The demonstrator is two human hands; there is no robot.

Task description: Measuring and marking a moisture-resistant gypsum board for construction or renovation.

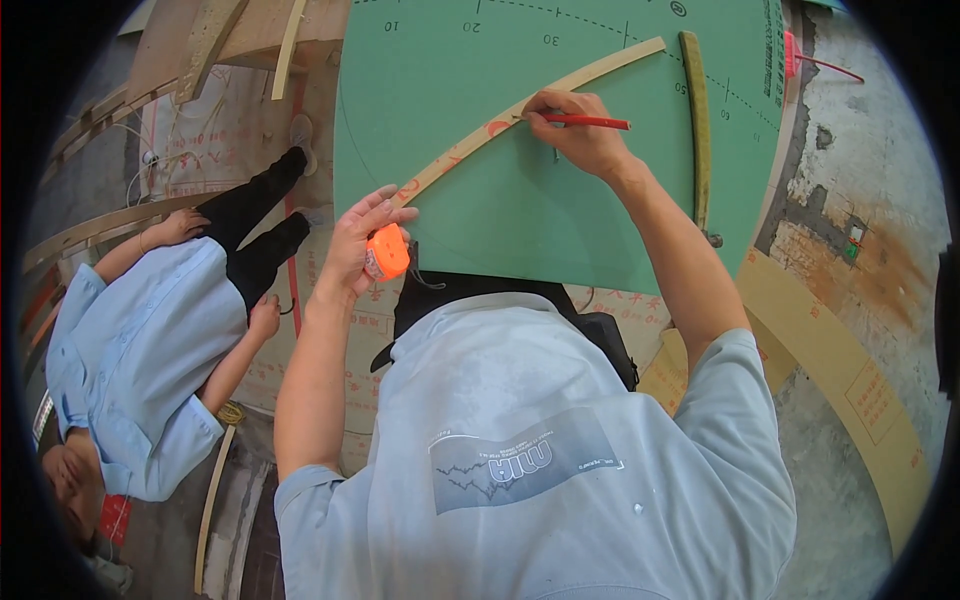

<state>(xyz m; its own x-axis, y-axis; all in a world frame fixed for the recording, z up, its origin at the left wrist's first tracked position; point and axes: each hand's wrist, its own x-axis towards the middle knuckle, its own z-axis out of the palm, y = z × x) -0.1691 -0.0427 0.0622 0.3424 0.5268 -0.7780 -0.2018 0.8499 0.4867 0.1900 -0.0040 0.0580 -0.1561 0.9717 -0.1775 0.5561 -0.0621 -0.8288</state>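
Observation:
A pale wooden strip (590,74) lies slantwise across a green board (480,130), with red marks on its lower half. My left hand (362,238) is closed around an orange tape measure (387,254), and its fingertips touch the strip's near end. Pinched in my right hand (582,130) is a red pencil (590,121). The fingers of that hand rest at the strip's edge around its middle; a pencil tip is hard to make out there.
A dark olive wooden piece (697,130) lies along the board's right side. At left stands another person (150,340) in a light blue shirt. Planks (215,45) are at the upper left. Curved tan sheeting (850,380) covers part of the right floor.

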